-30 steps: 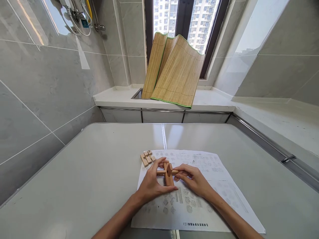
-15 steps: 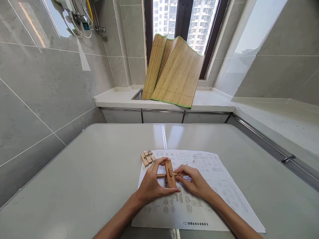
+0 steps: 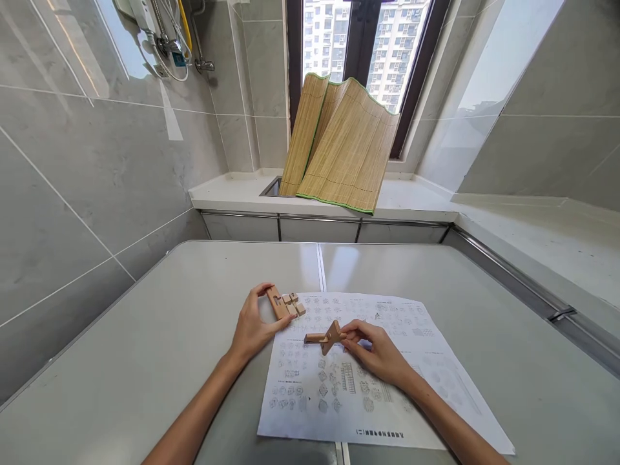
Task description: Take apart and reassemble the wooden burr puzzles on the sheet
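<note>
My left hand [image 3: 254, 328] grips a slotted wooden block [image 3: 278, 303] by its two ends, thumb at the near end and fingers at the far end. Right beside that block lie several small notched wooden pieces [image 3: 293, 302] at the paper's upper left corner. Over the middle of the printed sheet [image 3: 320, 413], my right hand [image 3: 371, 345] pinches the end of a wooden puzzle piece [image 3: 330, 337]. This piece has a rod pointing left and a flat diamond-shaped plate across it. The fingertips cover its right end.
The sheet carries rows of small printed figures and lies on a glossy light table [image 3: 194, 336] with a centre seam [image 3: 320, 268]. Behind, a bamboo mat [image 3: 346, 148] leans on a white ledge [image 3: 227, 194] before the window. Tiled walls stand on both sides.
The slotted block has come off the rod piece. My left hand has carried it up and left to the small pieces. My right hand still holds the rod piece in nearly the same place.
</note>
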A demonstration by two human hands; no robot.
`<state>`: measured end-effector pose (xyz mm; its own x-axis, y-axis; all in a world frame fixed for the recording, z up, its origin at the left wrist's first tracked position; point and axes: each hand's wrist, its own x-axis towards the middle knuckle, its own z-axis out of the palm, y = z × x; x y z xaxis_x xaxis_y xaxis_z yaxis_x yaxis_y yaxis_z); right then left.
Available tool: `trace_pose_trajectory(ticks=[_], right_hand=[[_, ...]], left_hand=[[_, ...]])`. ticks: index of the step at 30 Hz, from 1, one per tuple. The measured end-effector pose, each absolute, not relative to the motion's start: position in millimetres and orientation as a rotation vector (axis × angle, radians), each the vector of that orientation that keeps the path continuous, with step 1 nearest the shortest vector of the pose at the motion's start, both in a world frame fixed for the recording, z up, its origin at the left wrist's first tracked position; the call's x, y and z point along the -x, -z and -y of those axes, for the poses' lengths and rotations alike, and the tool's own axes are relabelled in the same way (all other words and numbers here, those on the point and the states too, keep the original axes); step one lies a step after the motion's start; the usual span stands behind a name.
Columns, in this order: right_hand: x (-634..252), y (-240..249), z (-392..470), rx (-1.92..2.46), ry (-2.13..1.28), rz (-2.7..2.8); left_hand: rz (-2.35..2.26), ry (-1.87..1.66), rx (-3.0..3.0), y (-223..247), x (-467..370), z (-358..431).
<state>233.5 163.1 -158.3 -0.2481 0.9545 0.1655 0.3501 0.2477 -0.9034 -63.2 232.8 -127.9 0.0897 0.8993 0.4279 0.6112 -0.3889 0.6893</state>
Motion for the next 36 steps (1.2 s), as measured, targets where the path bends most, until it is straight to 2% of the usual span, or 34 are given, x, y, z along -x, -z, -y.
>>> trace_pose_trajectory(ticks=[13, 32, 36], right_hand=[[-233.2, 158.6, -162.3, 1.239, -0.995, 1.77], [-231.2, 157.9, -162.2, 1.226, -0.971, 1.781], [-231.9, 159.5, -162.1, 1.232, -0.954, 1.789]], left_hand=[[-1.621, -0.863, -2.172, 140.6, 82.5, -236.8], [-1.523, -0.803, -2.145, 153.4, 65.3, -230.6], [-1.469, -0.887, -2.179, 145.7, 62.7, -226.7]])
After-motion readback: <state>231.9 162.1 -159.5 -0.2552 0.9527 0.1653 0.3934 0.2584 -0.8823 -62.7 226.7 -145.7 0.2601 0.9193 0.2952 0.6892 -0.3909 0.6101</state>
